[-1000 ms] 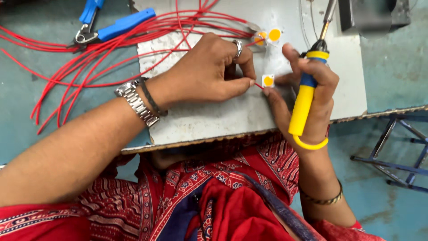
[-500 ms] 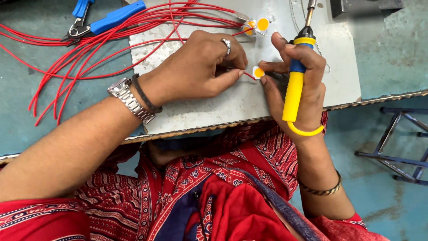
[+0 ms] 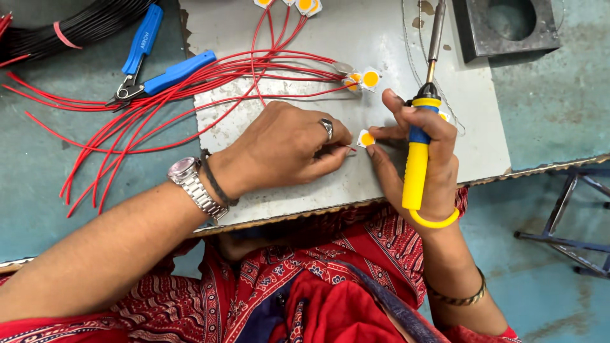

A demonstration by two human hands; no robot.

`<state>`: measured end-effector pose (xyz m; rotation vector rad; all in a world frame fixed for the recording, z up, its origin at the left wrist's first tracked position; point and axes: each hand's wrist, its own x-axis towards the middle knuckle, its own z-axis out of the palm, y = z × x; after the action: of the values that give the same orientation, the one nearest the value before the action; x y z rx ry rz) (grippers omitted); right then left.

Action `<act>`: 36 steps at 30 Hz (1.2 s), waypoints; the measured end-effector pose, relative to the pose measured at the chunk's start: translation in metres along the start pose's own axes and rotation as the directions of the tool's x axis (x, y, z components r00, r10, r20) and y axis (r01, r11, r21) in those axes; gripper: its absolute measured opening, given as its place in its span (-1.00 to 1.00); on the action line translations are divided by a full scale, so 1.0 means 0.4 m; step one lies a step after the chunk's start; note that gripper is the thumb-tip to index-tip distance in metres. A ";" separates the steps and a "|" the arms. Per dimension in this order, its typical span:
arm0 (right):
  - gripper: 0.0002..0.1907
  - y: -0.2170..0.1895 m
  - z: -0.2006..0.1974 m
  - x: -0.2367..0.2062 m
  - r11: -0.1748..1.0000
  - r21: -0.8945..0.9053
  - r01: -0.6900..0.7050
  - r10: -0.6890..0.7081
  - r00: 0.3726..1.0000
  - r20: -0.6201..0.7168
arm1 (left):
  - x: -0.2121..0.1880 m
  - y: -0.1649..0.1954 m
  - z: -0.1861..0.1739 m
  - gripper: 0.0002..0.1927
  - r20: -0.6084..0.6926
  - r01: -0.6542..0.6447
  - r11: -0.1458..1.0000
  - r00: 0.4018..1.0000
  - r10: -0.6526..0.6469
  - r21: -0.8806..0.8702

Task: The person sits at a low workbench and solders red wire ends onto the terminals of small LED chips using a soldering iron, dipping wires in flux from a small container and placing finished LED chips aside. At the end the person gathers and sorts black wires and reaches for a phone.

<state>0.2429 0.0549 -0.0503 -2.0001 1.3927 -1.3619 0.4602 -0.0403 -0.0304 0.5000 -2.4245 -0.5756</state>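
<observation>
1. Yellow-handled soldering iron (image 3: 417, 159) lies in the right hand (image 3: 419, 159), fingers wrapped round the grip, metal tip pointing away from the body.
2. Right fingertips also pinch a small white LED chip with an orange centre (image 3: 365, 138), which rests on the grey metal plate (image 3: 286, 25).
3. Left hand (image 3: 286, 149), ring on one finger, closes thumb and forefinger on a thin red wire end (image 3: 348, 148) just beside the chip.
4. Wristwatch (image 3: 190, 184) on the left wrist.
5. Loose red wires (image 3: 127, 127) fan out left; blue-handled pliers (image 3: 152, 63) lie over them.
6. Two more chips (image 3: 363, 79) sit further up the plate.
</observation>
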 end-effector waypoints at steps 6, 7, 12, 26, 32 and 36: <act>-0.38 0.025 0.010 0.036 1.000 -0.031 0.006 -0.006 1.000 0.001 | 0.014 -0.035 0.003 -0.86 -0.088 -0.061 0.992 0.995 0.051 -0.112; -0.38 0.030 0.011 0.042 0.999 -0.036 0.008 -0.008 1.000 0.003 | 0.018 -0.039 0.003 -0.86 -0.069 -0.046 0.995 0.997 0.040 -0.084; -0.36 0.043 0.008 0.058 0.999 -0.049 0.015 -0.014 1.000 0.016 | 0.038 -0.049 0.011 -0.86 -0.023 -0.023 1.000 0.999 0.023 -0.015; -0.53 0.065 -0.036 -0.017 0.986 0.166 -0.013 0.046 0.980 -0.195 | 0.042 -0.057 0.032 -0.87 0.024 -0.076 0.983 0.997 0.073 0.167; -0.62 0.176 -0.181 -0.150 0.967 0.230 0.106 0.024 0.864 -0.502 | 0.057 -0.079 0.039 -0.85 0.068 -0.086 0.985 0.995 0.076 0.152; -0.67 0.271 -0.298 -0.228 0.899 0.434 0.066 0.229 0.772 -0.593 | 0.062 -0.099 0.042 -0.81 0.081 -0.096 0.985 0.993 0.086 0.140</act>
<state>0.0799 0.1109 -0.1174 -1.2052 1.2290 -2.2035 0.4393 -0.0802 -0.0512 0.4305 -2.5582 -0.3890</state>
